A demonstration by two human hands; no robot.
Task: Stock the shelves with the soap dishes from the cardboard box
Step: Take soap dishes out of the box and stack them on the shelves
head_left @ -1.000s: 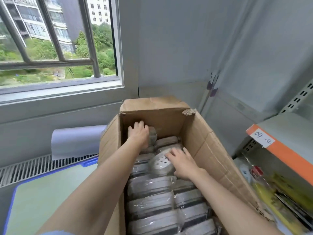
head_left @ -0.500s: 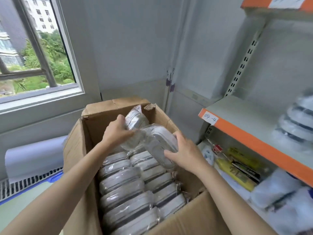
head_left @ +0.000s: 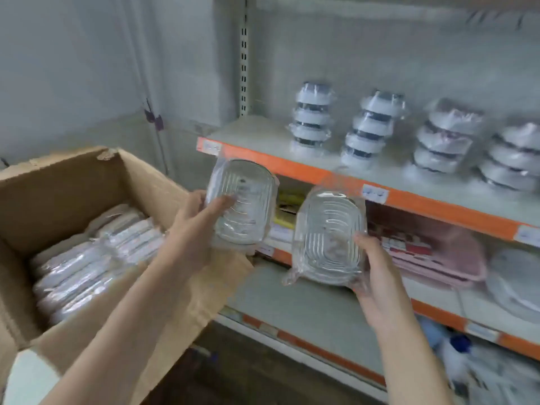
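My left hand [head_left: 194, 229] grips a plastic-wrapped oval soap dish [head_left: 245, 197], ribbed underside facing me, just right of the cardboard box [head_left: 146, 182]. A second wrapped soap dish [head_left: 330, 241] is held by my right hand [head_left: 377, 276] in front of the shelf unit. Both dishes hang in the air below the orange-edged upper shelf [head_left: 263, 133]. Several more wrapped dishes [head_left: 87, 267] lie packed on edge inside the open box. On the upper shelf stand several stacks of wrapped soap dishes [head_left: 311, 124].
The lower shelf [head_left: 295, 299] has bare grey surface under my hands. Pink packs [head_left: 432, 255] and a pale round item [head_left: 517, 285] lie further right on it. A slotted upright [head_left: 243, 54] marks the shelf's left end. Wrapped goods sit on the bottom level.
Both hands have lifted a dish each out of the box and swung right toward the shelves. My view has turned from the window and box to the shelf unit.
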